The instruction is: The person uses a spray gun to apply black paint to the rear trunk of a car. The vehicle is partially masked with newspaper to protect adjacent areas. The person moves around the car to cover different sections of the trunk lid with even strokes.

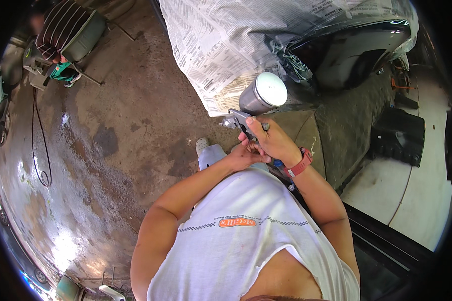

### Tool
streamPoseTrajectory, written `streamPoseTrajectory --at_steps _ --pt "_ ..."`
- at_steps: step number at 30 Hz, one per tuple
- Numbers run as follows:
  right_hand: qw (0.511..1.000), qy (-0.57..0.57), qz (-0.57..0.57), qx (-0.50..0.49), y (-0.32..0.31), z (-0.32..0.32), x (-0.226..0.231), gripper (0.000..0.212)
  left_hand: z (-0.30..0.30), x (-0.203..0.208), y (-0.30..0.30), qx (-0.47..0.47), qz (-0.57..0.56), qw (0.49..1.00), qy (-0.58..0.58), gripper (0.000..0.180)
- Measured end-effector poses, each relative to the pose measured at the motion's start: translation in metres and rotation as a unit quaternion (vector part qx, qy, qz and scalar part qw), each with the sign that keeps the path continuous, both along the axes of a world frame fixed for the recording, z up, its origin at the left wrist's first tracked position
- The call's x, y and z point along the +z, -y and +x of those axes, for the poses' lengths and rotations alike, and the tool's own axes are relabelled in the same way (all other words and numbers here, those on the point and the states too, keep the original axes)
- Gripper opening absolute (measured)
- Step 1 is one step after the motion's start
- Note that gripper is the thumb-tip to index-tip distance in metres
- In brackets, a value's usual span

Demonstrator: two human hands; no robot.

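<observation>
In front of my body, my right hand (275, 142) is wrapped round the handle of a metal spray gun (242, 119). Its grey cup (252, 99) with a white top (271, 90) sits tilted above the gun's body, beside hanging newspaper. My left hand (247, 155) is closed just under the gun, its fingers bent together against the lower end of the handle. What those fingers pinch is hidden. A small blue piece (278, 163) shows by my right wrist, below a red wristwatch (300, 163).
Newspaper sheets (221, 45) surround a glossy black panel (356, 55) ahead. A black plastic part (399, 135) lies at right on a pale surface. A looped hose or cable (46, 176) lies on the wet concrete floor (110, 165). Far left, a person in a striped top (68, 27) bends over.
</observation>
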State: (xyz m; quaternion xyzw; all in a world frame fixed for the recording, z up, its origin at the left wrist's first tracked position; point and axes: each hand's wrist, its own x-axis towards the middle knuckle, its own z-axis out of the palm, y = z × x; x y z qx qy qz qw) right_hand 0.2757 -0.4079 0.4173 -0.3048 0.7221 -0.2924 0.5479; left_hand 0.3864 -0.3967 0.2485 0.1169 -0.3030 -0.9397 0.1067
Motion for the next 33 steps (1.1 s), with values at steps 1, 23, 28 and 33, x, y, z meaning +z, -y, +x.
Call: streamPoseTrajectory --at_steps 1,23,28,33 --pt "1.000 0.001 0.013 0.011 0.000 0.000 0.002 0.054 -0.001 -0.005 -0.002 0.002 -0.003 1.000 -0.005 0.025" --pt "0.910 -0.220 -0.290 -0.196 -0.057 -0.089 0.137 0.053 -0.144 0.158 0.023 -0.065 -0.218 0.952 -0.207 0.013" --pt "0.937 -0.169 -0.248 -0.177 -0.056 -0.102 0.132 0.055 -0.148 0.144 0.018 -0.048 -0.235 0.950 -0.199 0.013" --pt "0.943 -0.171 -0.253 -0.130 -0.051 -0.114 0.136 0.057 -0.152 0.137 0.009 -0.042 -0.190 0.960 -0.202 0.018"
